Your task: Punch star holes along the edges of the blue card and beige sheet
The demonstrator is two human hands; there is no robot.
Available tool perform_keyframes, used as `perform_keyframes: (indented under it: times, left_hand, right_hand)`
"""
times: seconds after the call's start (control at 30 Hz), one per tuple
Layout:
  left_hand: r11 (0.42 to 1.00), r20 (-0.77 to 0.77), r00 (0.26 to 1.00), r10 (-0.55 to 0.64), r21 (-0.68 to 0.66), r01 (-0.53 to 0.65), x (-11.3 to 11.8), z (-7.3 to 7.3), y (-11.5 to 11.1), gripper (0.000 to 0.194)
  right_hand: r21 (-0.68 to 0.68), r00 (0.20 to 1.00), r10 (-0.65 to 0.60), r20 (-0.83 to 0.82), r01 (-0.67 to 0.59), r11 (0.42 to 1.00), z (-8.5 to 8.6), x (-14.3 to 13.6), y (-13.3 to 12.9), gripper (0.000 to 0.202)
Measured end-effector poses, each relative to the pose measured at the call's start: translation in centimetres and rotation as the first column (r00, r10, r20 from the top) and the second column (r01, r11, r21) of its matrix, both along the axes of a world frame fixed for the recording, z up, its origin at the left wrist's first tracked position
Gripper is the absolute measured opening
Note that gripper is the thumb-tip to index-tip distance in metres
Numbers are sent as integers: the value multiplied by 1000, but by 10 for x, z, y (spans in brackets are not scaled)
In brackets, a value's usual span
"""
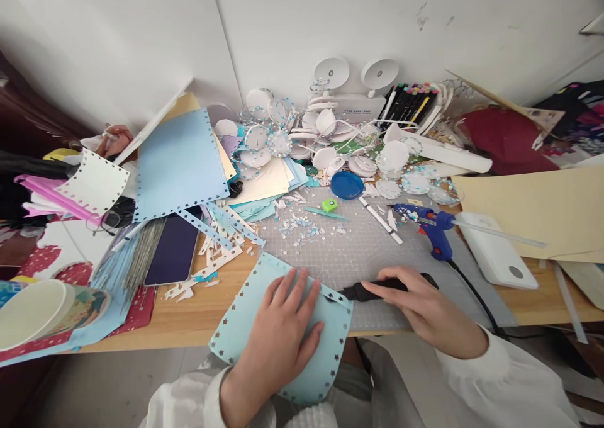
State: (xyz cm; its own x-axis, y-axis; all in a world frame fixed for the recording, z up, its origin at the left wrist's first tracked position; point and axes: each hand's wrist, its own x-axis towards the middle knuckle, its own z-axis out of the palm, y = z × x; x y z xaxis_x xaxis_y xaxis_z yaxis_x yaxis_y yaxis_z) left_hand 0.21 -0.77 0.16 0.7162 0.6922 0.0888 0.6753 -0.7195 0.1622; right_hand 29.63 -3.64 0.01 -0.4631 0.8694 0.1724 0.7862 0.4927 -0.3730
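A light blue sheet of paper with star-shaped holes along its edges lies at the table's front and hangs over the edge. My left hand presses on it with fingers stretched out flat. Gripped in my right hand is a black utility knife, its tip pointing left onto the sheet's right corner. The blade meets the paper just inside a row of star holes, right of my left fingertips. Beneath the knife lies a grey gridded cutting mat.
A blue glue gun with its cord lies right. Behind are a green craft punch, a blue lid and white paper discs. Left are cut star strips, a phone and a paper cup. Paper bits scatter the mat.
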Motion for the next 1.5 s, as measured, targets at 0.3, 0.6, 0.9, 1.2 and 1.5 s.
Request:
perform_keyframes:
  times: [0.3,0.6,0.9,1.2,1.5]
  left_hand:
    - [986,-18,993,120,117,-117,-8,-11,-2,77]
    - [984,-43,992,120,139,-113,-7,-9,-4,75]
    - [985,-32,992,121,131,-116,-6,-10,-4,75]
    - [989,-24,995,101,108,-98,-7,-8,-5,75]
    - [990,-27,995,98,100,-95,-7,-10,-4,74]
  right_hand:
    - [36,1000,-2,23,1,999,5,-11,-6,61]
    - [83,1000,9,23,-11,996,2,-28,7,56]
    - [125,999,-16,29,12,992,-4,-41,19,55]
    - [155,998,-53,-26,57,986,-6,-86,50,51]
    - [125,999,-41,-23,44,991,-9,-103,63,55]
